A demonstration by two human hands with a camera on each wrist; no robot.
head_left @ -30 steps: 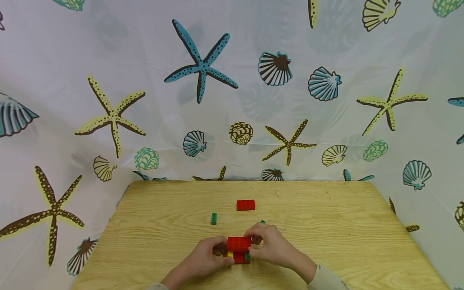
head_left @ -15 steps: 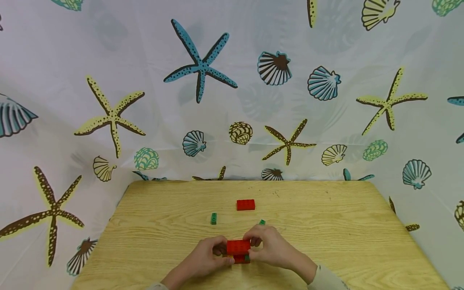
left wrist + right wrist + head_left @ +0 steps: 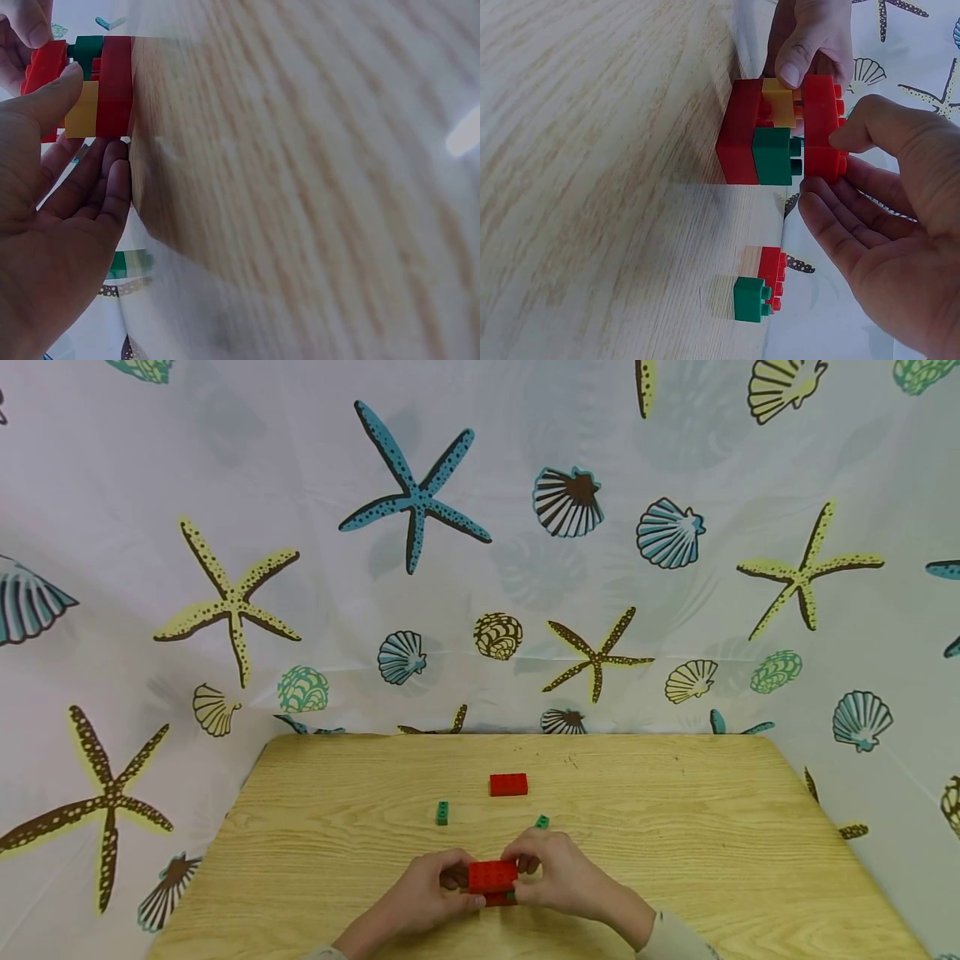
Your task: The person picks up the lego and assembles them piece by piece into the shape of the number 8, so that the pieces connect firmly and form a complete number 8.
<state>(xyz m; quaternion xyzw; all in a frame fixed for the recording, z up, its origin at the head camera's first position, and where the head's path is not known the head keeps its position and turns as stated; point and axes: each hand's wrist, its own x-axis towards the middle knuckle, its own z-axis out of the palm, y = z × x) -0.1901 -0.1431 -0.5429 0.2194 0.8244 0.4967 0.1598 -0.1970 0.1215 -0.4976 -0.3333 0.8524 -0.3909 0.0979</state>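
Note:
A stack of toy building bricks stands on the table at the front. Its lower red brick (image 3: 739,135) carries a green brick (image 3: 772,157) and a yellow brick (image 3: 82,112) at opposite ends. Just above them is an upper red brick (image 3: 492,876); in the right wrist view, bare green studs show in the gap underneath. My right hand (image 3: 566,877) pinches this upper brick by its right end. From the left, my left hand (image 3: 427,891) holds the stack, thumb near the yellow brick and fingers round the left side. The stack partly hides those fingers.
Farther back on the wooden table (image 3: 337,810) lie a loose red brick (image 3: 508,785) and a small green brick (image 3: 442,812). Another green brick (image 3: 542,821) sits just beyond my right hand. A patterned curtain (image 3: 480,568) rises behind the table and along both sides.
The upper red brick has come down toward the bricks below, covering the yellow brick from the head view. My right hand has lowered slightly with it; my left hand has barely moved.

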